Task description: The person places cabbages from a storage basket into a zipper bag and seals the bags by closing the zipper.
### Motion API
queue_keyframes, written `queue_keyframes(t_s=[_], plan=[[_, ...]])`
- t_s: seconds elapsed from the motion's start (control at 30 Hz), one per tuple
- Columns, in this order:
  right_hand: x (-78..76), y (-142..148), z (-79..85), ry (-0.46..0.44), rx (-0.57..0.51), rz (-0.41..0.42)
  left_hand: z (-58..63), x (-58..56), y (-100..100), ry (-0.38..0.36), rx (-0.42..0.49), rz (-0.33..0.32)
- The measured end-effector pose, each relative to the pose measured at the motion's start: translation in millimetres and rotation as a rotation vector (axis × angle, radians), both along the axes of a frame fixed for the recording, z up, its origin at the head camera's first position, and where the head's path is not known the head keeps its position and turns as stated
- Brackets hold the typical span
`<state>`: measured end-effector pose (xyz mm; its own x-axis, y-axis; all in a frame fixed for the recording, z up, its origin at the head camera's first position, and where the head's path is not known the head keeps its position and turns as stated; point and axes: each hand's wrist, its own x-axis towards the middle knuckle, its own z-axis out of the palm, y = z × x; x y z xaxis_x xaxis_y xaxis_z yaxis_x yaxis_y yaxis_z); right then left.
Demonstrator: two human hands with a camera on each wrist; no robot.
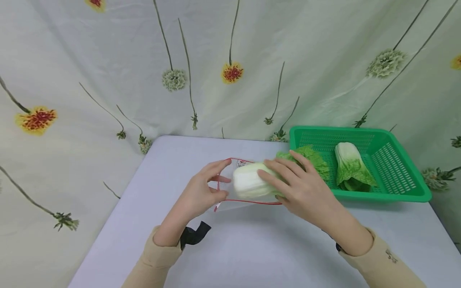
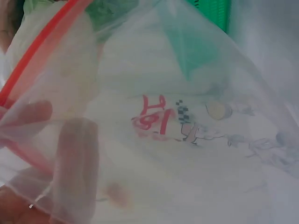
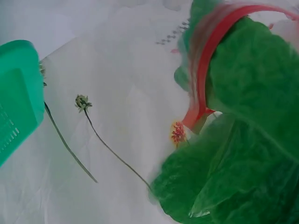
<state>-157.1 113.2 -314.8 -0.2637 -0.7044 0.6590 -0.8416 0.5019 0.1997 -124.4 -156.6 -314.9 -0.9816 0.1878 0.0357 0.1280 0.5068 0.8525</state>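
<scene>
My left hand (image 1: 201, 190) grips the edge of a clear zip bag (image 1: 248, 202) with a red strip along its mouth. Its thumb and fingers are spread along the rim, and one finger (image 2: 77, 163) shows through the plastic in the left wrist view. My right hand (image 1: 306, 192) holds a napa cabbage (image 1: 248, 182) from above, the white base pointing left at the bag's mouth. Green leaves (image 3: 252, 154) fan out at its other end in the right wrist view, next to the red strip. Red and black print (image 2: 159, 116) marks the bag.
A green plastic basket (image 1: 396, 196) stands at the table's right, with a second napa cabbage (image 1: 354, 166) inside. The white table (image 1: 230, 248) ends at a flowered cloth (image 1: 201, 60) hanging behind it. A black strap (image 1: 194, 234) sticks out from the left wrist.
</scene>
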Motion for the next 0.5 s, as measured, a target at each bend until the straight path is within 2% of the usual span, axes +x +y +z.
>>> queue_keyframes(t_s=[0.1,0.27,0.4,0.5], plan=[[-0.9,-1,-5.3,-0.031,0.02,-0.028,-0.9,0.0,1,-0.014,0.009,-0.007],[2.1,-13,-11.8,-0.038,0.1,-0.152,-6.9,0.9,11,-0.027,0.04,-0.06],[7.3,-28,-18.1,0.041,0.229,-0.256,-13.2,-0.2,25,0.032,0.047,-0.077],[10.5,-39,-23.8,0.122,0.295,-0.286,-15.9,-1.8,33,0.061,0.054,-0.075]])
